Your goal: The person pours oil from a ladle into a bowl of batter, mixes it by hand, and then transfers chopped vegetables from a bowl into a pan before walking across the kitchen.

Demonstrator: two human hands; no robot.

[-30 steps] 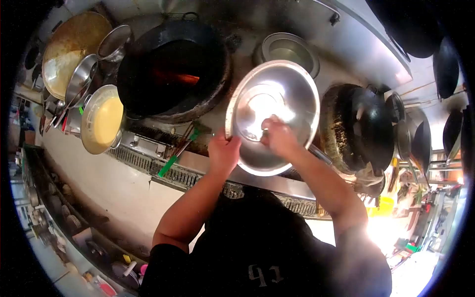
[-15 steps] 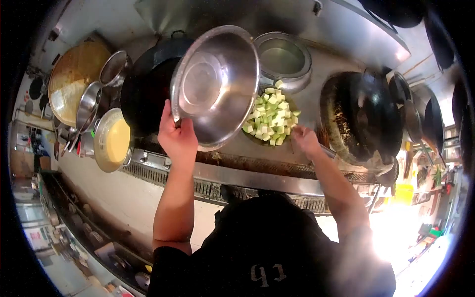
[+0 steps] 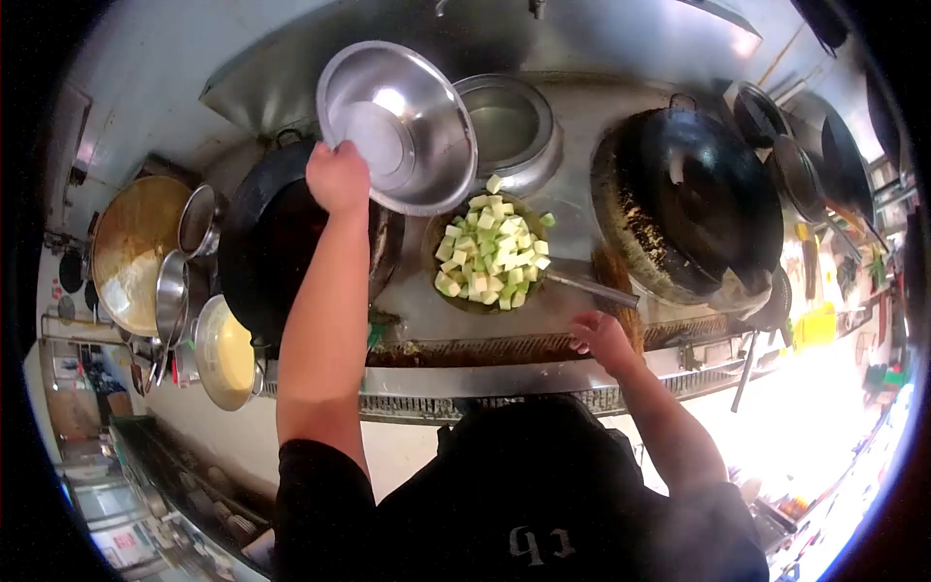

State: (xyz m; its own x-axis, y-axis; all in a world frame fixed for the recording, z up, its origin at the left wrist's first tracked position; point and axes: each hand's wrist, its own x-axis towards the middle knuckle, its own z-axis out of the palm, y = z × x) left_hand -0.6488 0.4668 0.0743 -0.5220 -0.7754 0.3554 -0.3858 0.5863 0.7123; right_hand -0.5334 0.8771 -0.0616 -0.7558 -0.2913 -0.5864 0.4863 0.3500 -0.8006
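Observation:
My left hand [image 3: 339, 178] grips the rim of a shiny stainless steel bowl [image 3: 424, 155], lifted and tilted so that its bare inside faces me. Below and right of the bowl, pale green and white vegetable cubes [image 3: 492, 254] are heaped in a round vessel whose body is mostly hidden under them. Its metal handle [image 3: 596, 288] reaches to the right. My right hand [image 3: 599, 339] hovers by the stove's front edge, just below that handle and apart from it, with loosely bent fingers and nothing visible in them.
A dark wok [image 3: 276, 233] sits at the left and another large wok [image 3: 693, 204] at the right. A metal pot [image 3: 545, 155] of liquid stands behind the cubes. Farther left are a bowl of yellow liquid [image 3: 233, 354], strainers and a large round tray [image 3: 145, 218].
The view has shifted. My left hand has carried the bowl farther back, away from the cubes. My right hand has drawn back from beside the cubes toward the stove's front edge.

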